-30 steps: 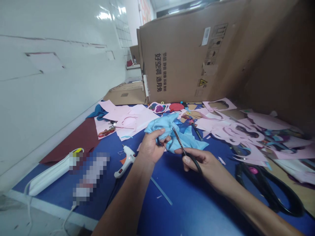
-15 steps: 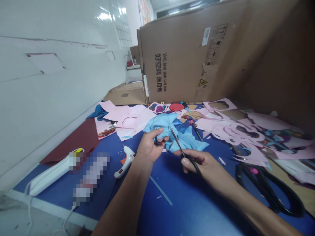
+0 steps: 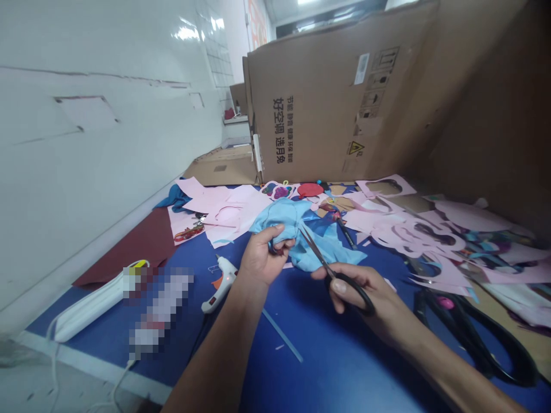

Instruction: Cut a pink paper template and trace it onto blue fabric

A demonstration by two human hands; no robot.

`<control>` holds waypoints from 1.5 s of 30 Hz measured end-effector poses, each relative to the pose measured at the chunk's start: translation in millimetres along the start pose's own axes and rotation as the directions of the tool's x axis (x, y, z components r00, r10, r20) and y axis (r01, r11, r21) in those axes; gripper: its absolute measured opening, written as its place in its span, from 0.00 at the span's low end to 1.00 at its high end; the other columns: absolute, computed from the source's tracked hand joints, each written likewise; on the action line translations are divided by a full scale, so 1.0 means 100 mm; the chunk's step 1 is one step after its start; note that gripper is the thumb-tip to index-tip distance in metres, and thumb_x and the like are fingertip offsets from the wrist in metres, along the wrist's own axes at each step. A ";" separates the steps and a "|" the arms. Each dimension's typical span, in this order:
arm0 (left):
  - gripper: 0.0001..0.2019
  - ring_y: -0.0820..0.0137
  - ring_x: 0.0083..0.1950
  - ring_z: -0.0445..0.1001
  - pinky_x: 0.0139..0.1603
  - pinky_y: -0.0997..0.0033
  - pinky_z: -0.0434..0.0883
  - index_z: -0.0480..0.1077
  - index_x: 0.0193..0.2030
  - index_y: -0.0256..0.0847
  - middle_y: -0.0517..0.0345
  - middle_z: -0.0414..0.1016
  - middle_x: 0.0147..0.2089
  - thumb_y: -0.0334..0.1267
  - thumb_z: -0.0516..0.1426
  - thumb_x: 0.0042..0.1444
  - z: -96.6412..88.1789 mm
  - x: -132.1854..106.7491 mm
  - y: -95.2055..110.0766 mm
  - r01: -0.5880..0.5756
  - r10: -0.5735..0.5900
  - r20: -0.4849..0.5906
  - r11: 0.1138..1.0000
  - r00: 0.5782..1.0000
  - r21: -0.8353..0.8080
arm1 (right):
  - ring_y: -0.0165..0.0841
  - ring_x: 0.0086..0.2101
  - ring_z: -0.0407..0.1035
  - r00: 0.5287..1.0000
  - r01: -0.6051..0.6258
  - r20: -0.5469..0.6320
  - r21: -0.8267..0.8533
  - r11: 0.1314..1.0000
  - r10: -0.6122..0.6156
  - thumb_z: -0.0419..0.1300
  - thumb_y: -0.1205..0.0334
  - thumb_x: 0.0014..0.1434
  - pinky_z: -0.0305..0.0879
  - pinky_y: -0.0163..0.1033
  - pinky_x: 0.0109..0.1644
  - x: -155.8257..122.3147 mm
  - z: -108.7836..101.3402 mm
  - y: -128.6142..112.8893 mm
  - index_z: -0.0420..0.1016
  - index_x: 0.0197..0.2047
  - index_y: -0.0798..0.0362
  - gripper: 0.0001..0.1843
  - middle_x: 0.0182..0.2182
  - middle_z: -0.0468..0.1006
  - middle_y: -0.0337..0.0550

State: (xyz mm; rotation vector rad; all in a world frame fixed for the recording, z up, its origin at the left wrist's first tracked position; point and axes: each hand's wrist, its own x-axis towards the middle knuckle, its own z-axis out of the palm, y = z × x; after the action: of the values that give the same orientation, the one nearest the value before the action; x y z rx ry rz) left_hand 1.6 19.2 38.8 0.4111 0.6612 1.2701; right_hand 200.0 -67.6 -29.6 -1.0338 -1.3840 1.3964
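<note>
My left hand (image 3: 264, 252) is closed on a gathered piece of light blue fabric (image 3: 278, 213), its thumb lying along the near edge. Something dark shows between the fingers, too small to make out. Black-handled scissors (image 3: 313, 245) are in my right hand (image 3: 357, 292), their narrow blades slightly parted and pointing at the cloth's edge beside my left fingers. Loose light blue fabric (image 3: 329, 249) spreads over the table just beyond the blades. A white glue gun (image 3: 219, 284) lies to the left of my left forearm.
On the blue table (image 3: 284, 378) lie cut pink sheets (image 3: 245, 201), a dark red sheet (image 3: 133, 246) and large black-handled shears (image 3: 477, 338). A white power strip (image 3: 94, 307) sits at the left. Behind rises a big cardboard box (image 3: 322, 115).
My right hand has drawn the scissors a little to the right and toward me, and their blades have parted slightly. The left hand keeps its hold on the fabric.
</note>
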 end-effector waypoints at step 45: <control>0.16 0.82 0.20 0.58 0.35 0.71 0.69 0.65 0.29 0.41 0.73 0.64 0.23 0.21 0.67 0.45 0.05 -0.03 -0.18 -0.060 0.059 -0.024 0.997 0.998 -0.053 | 0.34 0.27 0.62 0.997 -0.064 -0.062 -0.171 0.983 0.054 0.68 0.27 0.62 0.56 0.39 0.33 0.05 0.14 -0.20 0.89 0.54 0.53 0.38 0.23 0.74 0.38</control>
State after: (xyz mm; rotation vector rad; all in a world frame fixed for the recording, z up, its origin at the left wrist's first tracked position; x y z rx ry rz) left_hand 17.3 12.5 32.1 0.3749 0.6358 1.3481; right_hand 185.6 -67.0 -9.3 -1.2266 -1.4626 1.2958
